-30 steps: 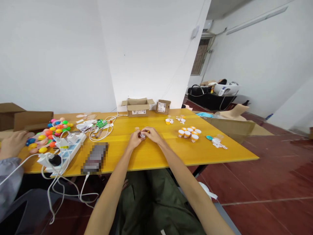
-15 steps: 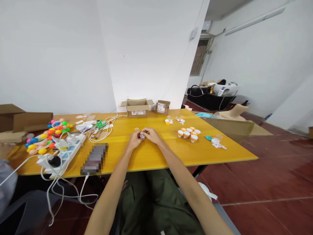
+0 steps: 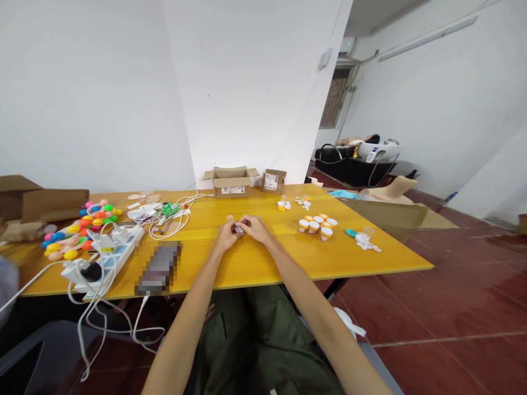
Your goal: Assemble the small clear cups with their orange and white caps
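My left hand [image 3: 225, 237] and my right hand [image 3: 255, 227] meet over the middle of the yellow table [image 3: 267, 258]. Both pinch one small dark round object [image 3: 237, 227] between their fingertips; it is too small to name. A tiny cap [image 3: 230, 218] lies just behind the hands. To the right stands a cluster of small orange jars with white lids [image 3: 318, 224].
Loose white lids [image 3: 294, 203] and a teal lid [image 3: 351, 232] lie right of the jars. A power strip with cables [image 3: 105, 253], coloured balls [image 3: 84, 225] and a blurred phone [image 3: 160, 267] sit left. Cardboard boxes [image 3: 231, 181] stand at the back. Another person's sleeve [image 3: 6, 282] shows at far left.
The other person's hand at the far left has drawn back off the table. My two hands stay pinched together on the small object in the same spot.
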Motion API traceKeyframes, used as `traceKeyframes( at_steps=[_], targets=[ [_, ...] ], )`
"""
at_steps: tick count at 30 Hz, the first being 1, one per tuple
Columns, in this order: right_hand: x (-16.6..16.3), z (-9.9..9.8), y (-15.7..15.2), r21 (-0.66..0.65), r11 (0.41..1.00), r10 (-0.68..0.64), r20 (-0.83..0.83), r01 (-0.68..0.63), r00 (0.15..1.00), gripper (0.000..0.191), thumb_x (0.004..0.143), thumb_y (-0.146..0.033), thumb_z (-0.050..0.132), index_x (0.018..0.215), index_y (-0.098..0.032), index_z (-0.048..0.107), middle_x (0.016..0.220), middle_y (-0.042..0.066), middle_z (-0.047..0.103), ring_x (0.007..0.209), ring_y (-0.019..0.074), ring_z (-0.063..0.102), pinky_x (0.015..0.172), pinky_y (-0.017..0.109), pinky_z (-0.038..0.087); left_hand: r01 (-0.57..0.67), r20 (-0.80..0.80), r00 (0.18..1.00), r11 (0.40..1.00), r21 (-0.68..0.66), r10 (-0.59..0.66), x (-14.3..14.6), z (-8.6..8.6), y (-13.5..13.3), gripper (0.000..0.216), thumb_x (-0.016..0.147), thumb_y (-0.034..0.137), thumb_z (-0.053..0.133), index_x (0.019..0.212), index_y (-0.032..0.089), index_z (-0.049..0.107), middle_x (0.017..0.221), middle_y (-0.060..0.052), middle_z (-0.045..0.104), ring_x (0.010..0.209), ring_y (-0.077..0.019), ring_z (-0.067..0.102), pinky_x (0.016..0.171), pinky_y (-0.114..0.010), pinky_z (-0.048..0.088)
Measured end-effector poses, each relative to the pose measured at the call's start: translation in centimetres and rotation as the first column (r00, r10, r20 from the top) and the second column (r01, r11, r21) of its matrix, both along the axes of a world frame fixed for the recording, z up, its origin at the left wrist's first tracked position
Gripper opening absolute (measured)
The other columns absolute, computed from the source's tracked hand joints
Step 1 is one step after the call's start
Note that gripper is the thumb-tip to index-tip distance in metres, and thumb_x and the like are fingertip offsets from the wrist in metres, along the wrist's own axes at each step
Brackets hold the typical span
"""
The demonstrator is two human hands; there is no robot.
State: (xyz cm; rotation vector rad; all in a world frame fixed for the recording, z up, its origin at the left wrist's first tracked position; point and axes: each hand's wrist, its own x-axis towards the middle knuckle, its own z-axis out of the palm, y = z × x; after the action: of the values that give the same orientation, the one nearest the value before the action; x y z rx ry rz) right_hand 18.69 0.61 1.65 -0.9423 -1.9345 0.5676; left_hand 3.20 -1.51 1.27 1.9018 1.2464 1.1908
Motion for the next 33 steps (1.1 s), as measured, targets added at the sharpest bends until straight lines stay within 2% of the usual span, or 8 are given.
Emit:
traceKeyframes(
  at_steps=[7, 12, 17, 26, 33],
  targets=[
    [0.0, 0.2, -0.3, -0.027, 0.999, -0.033, 0.014, 0.033, 0.999, 0.013, 0.082, -0.031, 0.067, 0.072, -0.023, 0.067, 0.074, 0.001, 0.073, 0.067, 0.0163, 0.063, 0.063, 0.026, 0.045, 0.007, 0.015, 1.0, 1.0, -0.012, -0.006, 0.0, 0.0, 0.1, 0.012, 0.064, 0.018, 0.071, 0.073, 0.019, 0.063, 0.064, 0.004, 0.062, 0.065, -0.0142, 0.059, 0.066, -0.026, 0.048],
    [0.2, 0.0, -0.1, -0.045, 0.999, 0.019, -0.003, -0.019, 1.0, 0.008, 0.082, -0.028, 0.065, 0.08, -0.022, 0.07, 0.071, -0.001, 0.07, 0.065, 0.0143, 0.061, 0.064, 0.025, 0.045, 0.045, 0.095, 0.995, 0.997, -0.06, -0.039, 0.0, -0.5, 0.5, 0.012, 0.063, 0.017, 0.069, 0.074, 0.018, 0.064, 0.065, 0.005, 0.063, 0.065, -0.0131, 0.059, 0.065, -0.025, 0.047],
    [0.2, -0.3, 0.4, -0.082, 0.992, 0.095, -0.035, -0.097, 0.995, 0.012, 0.083, -0.03, 0.065, 0.082, -0.022, 0.073, 0.069, -0.002, 0.07, 0.066, 0.0145, 0.061, 0.065, 0.025, 0.045, 0.063, 0.158, 0.986, 0.995, -0.081, -0.049, -0.1, -1.1, 1.1, 0.018, 0.061, 0.014, 0.072, 0.077, 0.017, 0.064, 0.068, 0.004, 0.065, 0.066, -0.013, 0.061, 0.066, -0.025, 0.048],
    [0.2, -0.4, 0.5, -0.1, 0.992, 0.075, -0.077, -0.082, 0.994, 0.021, 0.08, -0.041, 0.07, 0.075, -0.021, 0.071, 0.072, 0.0, 0.072, 0.066, 0.0148, 0.061, 0.064, 0.025, 0.045, 0.028, 0.089, 0.996, 0.997, -0.071, -0.022, -0.3, -1.3, 1.1, 0.021, 0.062, 0.022, 0.075, 0.082, 0.019, 0.068, 0.072, 0.004, 0.068, 0.072, -0.0156, 0.064, 0.072, -0.028, 0.051],
    [0.2, 0.0, -0.1, -0.062, 0.998, 0.008, -0.046, -0.011, 0.999, 0.027, 0.079, -0.045, 0.071, 0.068, -0.02, 0.066, 0.068, -0.001, 0.07, 0.063, 0.0139, 0.059, 0.061, 0.024, 0.043, 0.019, 0.067, 0.998, 0.998, -0.068, -0.015, -0.2, -1.1, 0.9, 0.02, 0.062, 0.02, 0.074, 0.081, 0.02, 0.067, 0.072, 0.004, 0.067, 0.072, -0.0158, 0.064, 0.073, -0.028, 0.051]
  ],
)
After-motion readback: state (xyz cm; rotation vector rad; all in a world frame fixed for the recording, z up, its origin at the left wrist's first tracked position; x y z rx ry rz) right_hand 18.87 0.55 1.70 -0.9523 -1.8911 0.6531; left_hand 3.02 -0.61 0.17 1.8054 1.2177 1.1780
